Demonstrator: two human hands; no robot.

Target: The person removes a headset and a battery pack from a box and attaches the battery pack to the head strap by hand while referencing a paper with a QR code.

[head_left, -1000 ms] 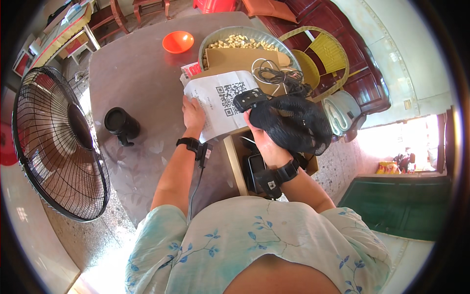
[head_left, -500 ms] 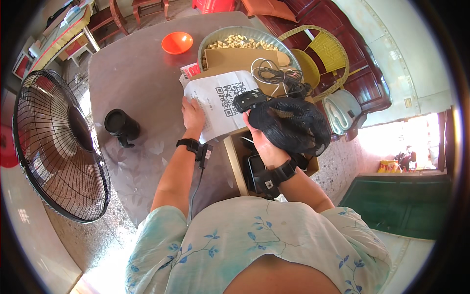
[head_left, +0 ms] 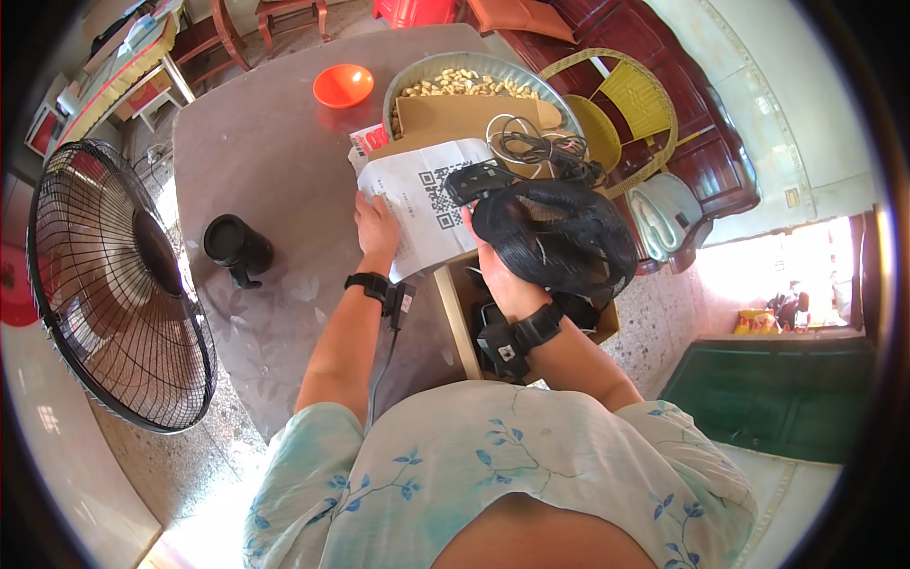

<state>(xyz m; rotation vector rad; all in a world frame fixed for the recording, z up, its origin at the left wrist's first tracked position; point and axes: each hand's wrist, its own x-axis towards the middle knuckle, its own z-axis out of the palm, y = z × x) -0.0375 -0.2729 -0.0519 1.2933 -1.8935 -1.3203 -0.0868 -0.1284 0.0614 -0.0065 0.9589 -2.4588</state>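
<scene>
My left hand (head_left: 377,231) grips the left edge of a white sheet of paper (head_left: 403,204) printed with a black square code. The sheet lies slanted over the flap of a cardboard box. My right hand (head_left: 510,280) holds a black mesh bundle (head_left: 559,237), soft and rounded, with its fingers mostly hidden beneath it. At the bundle's left end, a small black plastic device (head_left: 477,180) overlaps the paper's right side. Below the right hand is the open cardboard box (head_left: 457,318), with dark items inside. Each wrist wears a black strap with a small module.
Coiled cables (head_left: 545,147) lie on the box flap. Behind it stands a metal basin (head_left: 417,68) of peanuts, beside an orange bowl (head_left: 343,85). A black cup (head_left: 237,247) stands on the brown table (head_left: 256,142). A standing fan (head_left: 118,284) is at the left, a wicker chair (head_left: 645,100) at the right.
My right hand has shifted slightly left with the mesh bundle and device, and its wrist has turned a little. The left hand stays almost still on the paper.
</scene>
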